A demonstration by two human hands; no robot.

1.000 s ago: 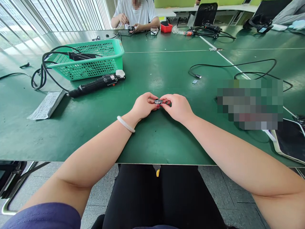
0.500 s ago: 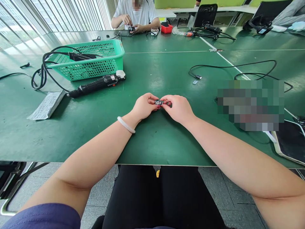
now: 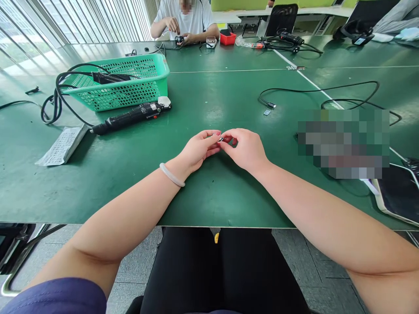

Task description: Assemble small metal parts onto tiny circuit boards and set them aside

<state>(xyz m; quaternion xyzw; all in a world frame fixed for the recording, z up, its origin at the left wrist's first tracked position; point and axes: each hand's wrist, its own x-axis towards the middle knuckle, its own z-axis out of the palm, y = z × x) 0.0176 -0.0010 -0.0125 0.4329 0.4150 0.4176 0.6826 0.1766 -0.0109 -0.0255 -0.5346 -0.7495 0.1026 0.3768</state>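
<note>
A small black part with white markings (image 3: 221, 139) is held just above the table between my two hands; fingers cover most of it, and its exact kind cannot be made out. My left hand (image 3: 198, 150), with a white band at the wrist, closes on its left side with thumb and fingertips. From the right, my right hand (image 3: 245, 147) pinches it between thumb and forefinger. The fingertips of both hands meet around it.
A green basket (image 3: 131, 89) with cables, a black electric screwdriver (image 3: 131, 118) and a folded paper (image 3: 62, 146) lie left. Right are a black cable (image 3: 314, 90), a blurred patch and a dark tablet-like device (image 3: 401, 192). Across the table, a person (image 3: 185, 24) handles a small object.
The small part has turned, and its printed face, plain to see before, is now mostly covered. My left thumb and fingers have shifted over it; my right hand keeps its pinch.
</note>
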